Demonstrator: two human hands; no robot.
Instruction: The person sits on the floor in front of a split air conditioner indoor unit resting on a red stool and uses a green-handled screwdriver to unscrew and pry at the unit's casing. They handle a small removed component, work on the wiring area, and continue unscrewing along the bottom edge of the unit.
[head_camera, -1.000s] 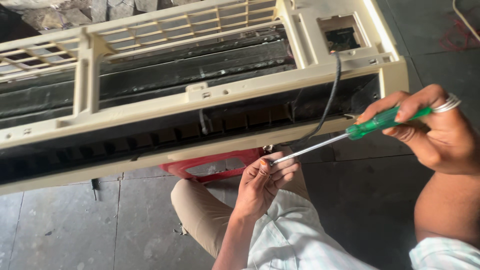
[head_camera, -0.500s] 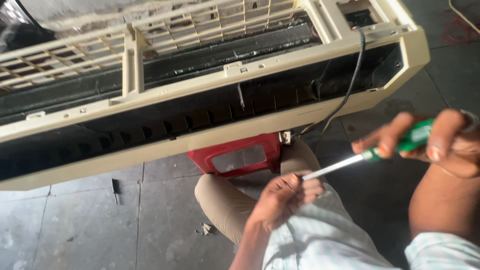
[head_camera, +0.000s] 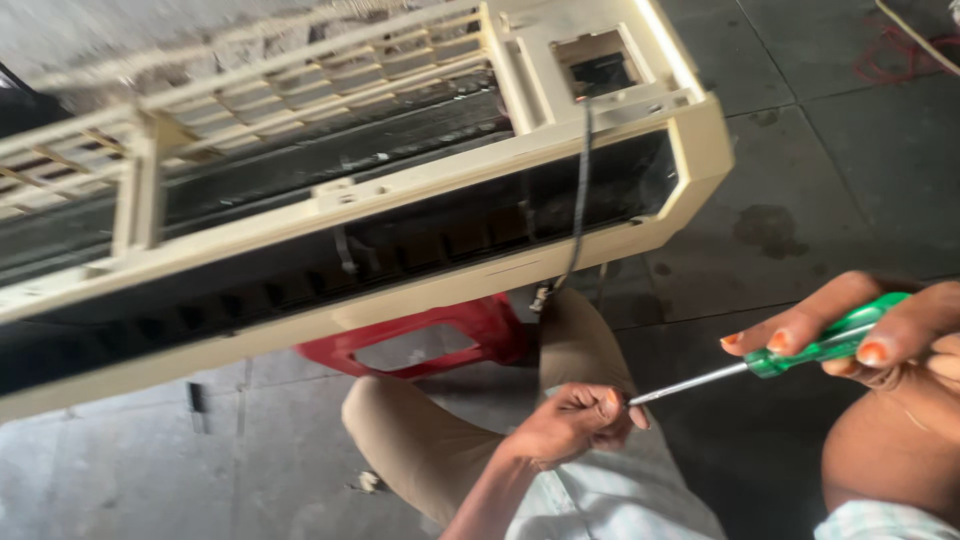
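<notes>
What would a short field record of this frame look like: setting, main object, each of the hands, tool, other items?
setting: grey tiled floor, seen from above
main object: cream air-conditioner casing, grille open, resting on a red plastic stool
cable: black cable hanging from the casing's right end
right hand: grips the green handle of a screwdriver
left hand: fingers pinched at the screwdriver's metal tip
posture: knees in tan trousers below the casing

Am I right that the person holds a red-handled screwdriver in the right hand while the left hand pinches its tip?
Not quite: the head view shows the screwdriver handle is green, not red. The right hand holds it and the left hand pinches its tip.
</notes>
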